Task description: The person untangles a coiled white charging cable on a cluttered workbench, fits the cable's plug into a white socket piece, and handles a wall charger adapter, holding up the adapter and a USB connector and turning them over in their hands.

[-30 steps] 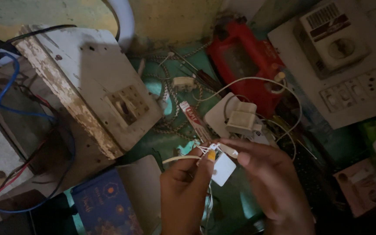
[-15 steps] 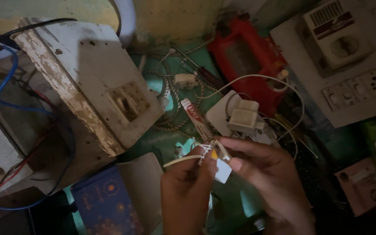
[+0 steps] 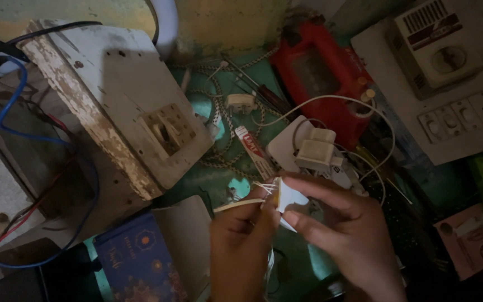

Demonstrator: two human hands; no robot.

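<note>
My right hand (image 3: 342, 229) pinches a small white plastic part (image 3: 289, 197) between thumb and fingers at the lower middle of the head view. My left hand (image 3: 241, 240) holds a thin white cable (image 3: 236, 206) whose bare strands fan out at the part's left edge. Both hands meet over a cluttered green bench. Just above them lie a red-and-white tube (image 3: 255, 152) and a white plug adapter (image 3: 314, 152).
A worn white switch board (image 3: 124, 100) with blue and red wires fills the left. A red device (image 3: 320, 72) sits at the top middle, a white switch panel (image 3: 454, 61) at the top right. A dark blue box (image 3: 135, 263) lies at the lower left, small cartons at the right edge.
My hands have shifted slightly right and closer together. The white part has turned in my right hand, and the cable strands now sit at its edge.
</note>
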